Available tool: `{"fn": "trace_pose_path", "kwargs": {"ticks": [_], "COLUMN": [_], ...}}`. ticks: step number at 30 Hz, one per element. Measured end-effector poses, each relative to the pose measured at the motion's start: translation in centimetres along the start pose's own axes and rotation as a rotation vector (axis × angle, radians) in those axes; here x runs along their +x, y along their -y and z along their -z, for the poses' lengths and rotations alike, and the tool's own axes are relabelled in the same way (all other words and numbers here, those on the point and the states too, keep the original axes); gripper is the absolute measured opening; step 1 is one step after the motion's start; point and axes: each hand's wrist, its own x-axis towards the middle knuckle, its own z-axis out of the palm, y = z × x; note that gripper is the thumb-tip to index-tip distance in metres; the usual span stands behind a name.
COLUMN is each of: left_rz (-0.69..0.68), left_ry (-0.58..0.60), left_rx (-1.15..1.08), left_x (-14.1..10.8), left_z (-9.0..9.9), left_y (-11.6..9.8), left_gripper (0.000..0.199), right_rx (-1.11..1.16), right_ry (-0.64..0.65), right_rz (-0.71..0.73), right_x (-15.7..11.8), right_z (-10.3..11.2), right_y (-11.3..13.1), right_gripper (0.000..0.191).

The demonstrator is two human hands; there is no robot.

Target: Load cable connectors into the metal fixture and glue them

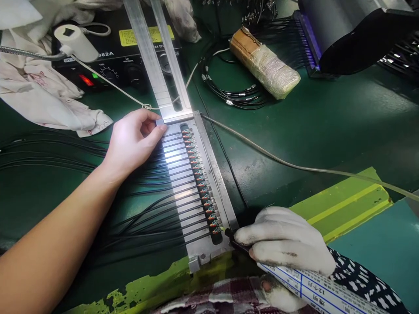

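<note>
A metal fixture [225, 205] lies on the green mat, holding a row of black cables [183, 187] whose stripped ends sit over a dark slot. My bare left hand [134, 135] pinches the fixture's upper left edge between thumb and fingers. My right hand [288, 242], in a stained white glove, is closed round a white syringe-like tube [314, 285] with blue lines and printing. The tube's dark tip is beside the lowest cable ends, near the slot's bottom. A metal slotted bar [160, 83] stretches away from the fixture's top end.
Behind stands a black control box [114, 72] with lit indicators. White cloths [42, 87] lie at left. A wrapped block [265, 65], coiled cables [229, 98] and a dark machine with violet light [343, 39] are at upper right. A thin hose [278, 159] crosses the mat.
</note>
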Motion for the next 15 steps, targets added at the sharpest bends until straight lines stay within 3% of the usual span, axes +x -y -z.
{"fn": "trace_pose_path", "kwargs": {"ticks": [15], "left_rz": [0.016], "left_ry": [0.024], "left_rx": [0.020], "left_x": [-0.10], "left_z": [0.23], "left_y": [-0.48], "left_gripper": [0.025], "right_rx": [0.012], "right_ry": [-0.009], "right_rz": [-0.008], "right_x": [-0.05], "right_z": [-0.10], "right_y": [-0.14], "right_gripper": [0.025]}}
